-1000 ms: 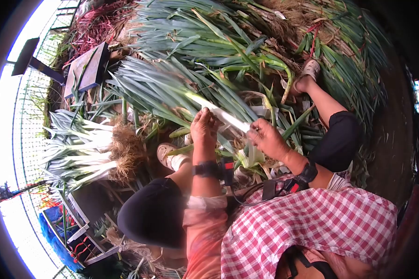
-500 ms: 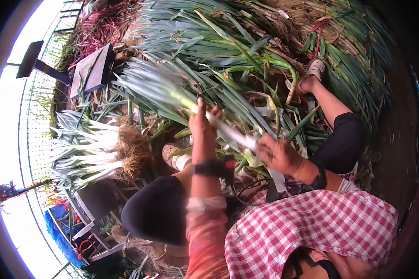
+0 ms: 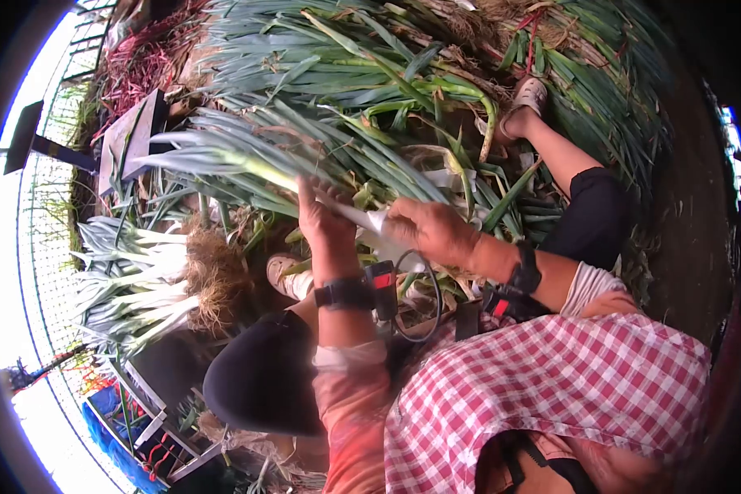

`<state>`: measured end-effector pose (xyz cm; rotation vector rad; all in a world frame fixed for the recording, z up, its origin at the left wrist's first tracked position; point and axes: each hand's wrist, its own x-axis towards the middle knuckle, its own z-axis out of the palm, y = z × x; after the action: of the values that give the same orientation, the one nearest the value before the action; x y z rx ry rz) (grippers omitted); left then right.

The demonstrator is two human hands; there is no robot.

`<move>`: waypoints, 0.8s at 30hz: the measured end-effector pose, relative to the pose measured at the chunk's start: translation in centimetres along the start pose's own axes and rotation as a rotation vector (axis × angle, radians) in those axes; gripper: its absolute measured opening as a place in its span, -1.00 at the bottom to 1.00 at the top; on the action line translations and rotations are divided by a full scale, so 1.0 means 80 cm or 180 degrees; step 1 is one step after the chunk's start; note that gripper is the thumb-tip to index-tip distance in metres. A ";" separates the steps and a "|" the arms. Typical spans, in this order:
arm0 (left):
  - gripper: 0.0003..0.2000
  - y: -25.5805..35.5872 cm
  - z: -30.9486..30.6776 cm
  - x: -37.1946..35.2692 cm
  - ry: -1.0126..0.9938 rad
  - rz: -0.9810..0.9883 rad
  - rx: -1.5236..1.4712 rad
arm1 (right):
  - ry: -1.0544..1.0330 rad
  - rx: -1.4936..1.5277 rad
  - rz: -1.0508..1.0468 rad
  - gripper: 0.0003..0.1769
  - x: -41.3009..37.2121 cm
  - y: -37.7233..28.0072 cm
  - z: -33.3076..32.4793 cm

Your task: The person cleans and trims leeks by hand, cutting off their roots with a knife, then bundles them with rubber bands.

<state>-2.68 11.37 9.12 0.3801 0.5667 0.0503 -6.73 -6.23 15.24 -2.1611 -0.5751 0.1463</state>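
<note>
Across the middle of the head view I hold a long green onion point(image 3: 259, 165), its leafy end pointing left and its white shaft running down to the right. My left hand point(image 3: 328, 221) is closed round the shaft just below the leaves, thumb up. My right hand point(image 3: 431, 233) is closed at the lower white end, where the fingers hide the root tip. Left of my hands, a stack of cleaned green onions point(image 3: 144, 284) lies with its brown roots point(image 3: 216, 276) facing me.
Large heaps of untrimmed green onions point(image 3: 305, 62) spread out at the top, reaching right past my shoe point(image 3: 532, 97). A flat metal platform point(image 3: 130, 136) with a post stands upper left, near red strings point(image 3: 140, 74). A metal-framed stool point(image 3: 160, 428) is lower left.
Both hands have moved left with the green onion, the right one more, so they are closer together. The whole view has also shifted slightly left.
</note>
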 end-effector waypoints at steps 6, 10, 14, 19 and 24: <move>-0.70 -0.009 -0.023 0.006 0.0331 -0.0579 -0.0318 | 0.0646 0.0622 -0.0391 -0.60 0.065 0.038 0.039; -0.67 0.004 0.001 0.006 0.0327 -0.0221 -0.0327 | -0.1795 0.2407 0.2194 -0.43 0.052 0.020 0.043; -0.66 0.038 0.008 0.008 0.0635 0.0354 -0.0010 | -0.2384 0.3165 0.2205 -0.49 -0.012 0.028 0.016; -0.63 0.053 0.015 0.014 0.0073 0.0536 -0.0135 | -0.2453 0.3178 0.2117 -0.65 -0.096 0.068 -0.055; -0.73 0.080 0.059 0.015 0.0298 0.1218 0.0624 | -0.1546 0.0768 0.1501 -0.57 -0.109 0.024 -0.081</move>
<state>1.22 15.91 14.51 0.6766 0.5869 0.3838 -11.84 -15.87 16.86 -1.9874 -0.2791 0.9655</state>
